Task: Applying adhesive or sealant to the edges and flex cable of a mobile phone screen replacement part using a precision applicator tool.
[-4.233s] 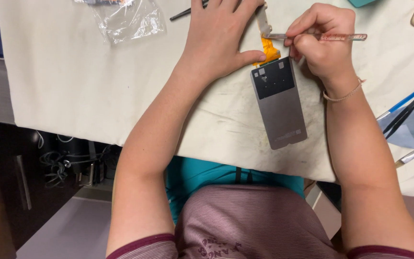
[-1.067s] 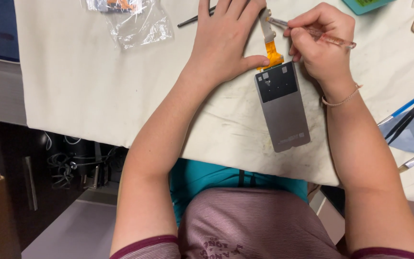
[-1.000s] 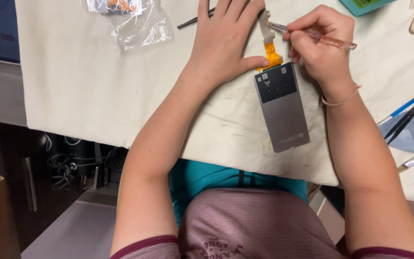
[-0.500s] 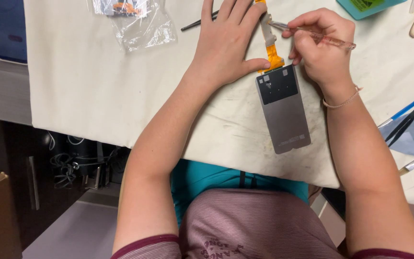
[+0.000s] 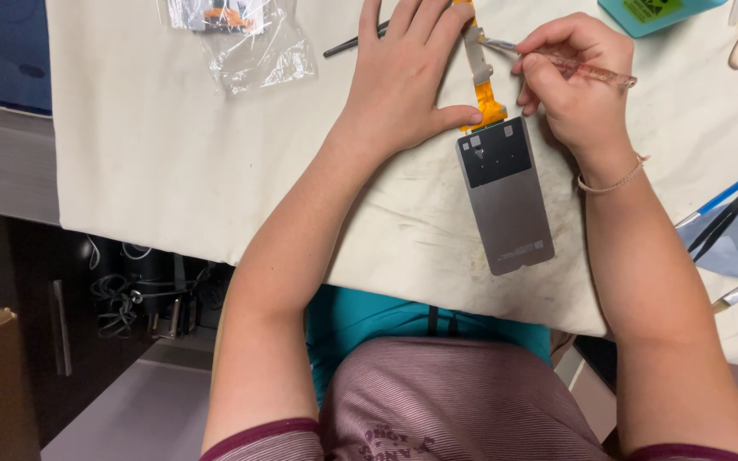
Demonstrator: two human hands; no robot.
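Right-hand grip (image 5: 570, 85), upper right of frame: fingers pinched together on a thin clear-handled tool (image 5: 587, 68), tip pointing left onto the orange ribbon cable (image 5: 482, 85). Left hand (image 5: 412, 77) lies flat and open, thumb pinning the cable's base. Grey panel (image 5: 506, 201) rests on the cloth-covered surface (image 5: 172, 154), long axis running down-frame from the cable, just below both hands.

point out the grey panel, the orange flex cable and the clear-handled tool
grey panel (image 5: 510, 213): head view, middle of its flat back.
orange flex cable (image 5: 489, 107): head view, orange strip just above the panel.
clear-handled tool (image 5: 595, 72): head view, handle past the right hand's fingers.
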